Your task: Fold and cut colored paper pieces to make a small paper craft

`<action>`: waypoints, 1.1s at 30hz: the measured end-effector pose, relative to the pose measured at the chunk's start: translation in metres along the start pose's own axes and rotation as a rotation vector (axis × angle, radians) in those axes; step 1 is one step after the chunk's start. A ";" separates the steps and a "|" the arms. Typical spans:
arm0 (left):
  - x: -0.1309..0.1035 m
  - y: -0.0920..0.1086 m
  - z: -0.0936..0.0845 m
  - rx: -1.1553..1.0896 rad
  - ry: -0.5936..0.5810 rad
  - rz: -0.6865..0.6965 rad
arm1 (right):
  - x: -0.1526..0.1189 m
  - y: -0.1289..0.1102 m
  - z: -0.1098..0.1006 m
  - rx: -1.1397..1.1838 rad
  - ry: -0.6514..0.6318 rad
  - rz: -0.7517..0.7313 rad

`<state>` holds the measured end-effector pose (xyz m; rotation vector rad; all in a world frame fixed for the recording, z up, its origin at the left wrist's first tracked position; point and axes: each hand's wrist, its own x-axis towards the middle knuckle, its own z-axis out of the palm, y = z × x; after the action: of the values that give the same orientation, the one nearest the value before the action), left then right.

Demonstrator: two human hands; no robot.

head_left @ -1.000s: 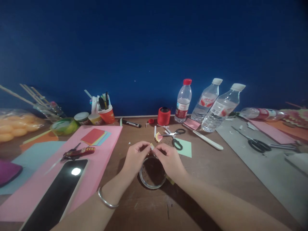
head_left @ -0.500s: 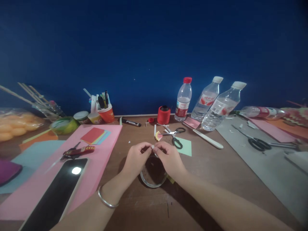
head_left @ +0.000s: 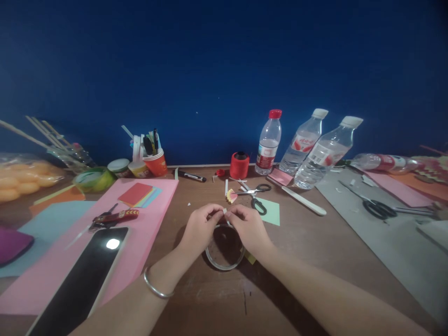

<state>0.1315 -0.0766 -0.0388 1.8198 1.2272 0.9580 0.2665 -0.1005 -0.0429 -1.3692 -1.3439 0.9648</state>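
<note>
My left hand (head_left: 203,226) and my right hand (head_left: 249,229) meet at the fingertips over the far rim of a round clear-rimmed dish (head_left: 225,268). Both pinch a small white piece (head_left: 225,212), which looks like paper; its exact shape is too small to tell. Just beyond my right hand lie black-handled scissors (head_left: 259,206) with their blades apart, resting partly on a light green paper square (head_left: 273,213). A small yellow and pink frilled piece (head_left: 231,196) sits by the blades.
A red spool (head_left: 239,166) and upright bottle (head_left: 268,147) stand by the wall, with two tilted bottles at right. A phone (head_left: 80,280) lies on pink paper (head_left: 154,200) at left. A white stick (head_left: 304,201) and grey sheet (head_left: 353,233) are at right.
The view has shifted slightly. My hands remain together around the small white piece, with only a slight change at the fingertips.
</note>
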 end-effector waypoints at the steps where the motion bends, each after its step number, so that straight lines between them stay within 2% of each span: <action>1: 0.000 0.000 0.000 0.006 0.002 0.002 | 0.000 0.001 0.000 -0.001 0.000 0.002; 14: -0.001 0.008 -0.002 0.062 -0.018 0.018 | 0.000 -0.002 -0.002 -0.032 -0.012 0.032; 33: -0.002 0.008 -0.002 0.085 0.016 0.025 | -0.002 -0.004 -0.003 -0.098 -0.010 -0.022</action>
<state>0.1325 -0.0808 -0.0313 1.9005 1.2748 0.9485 0.2678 -0.1031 -0.0385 -1.4217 -1.4273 0.9017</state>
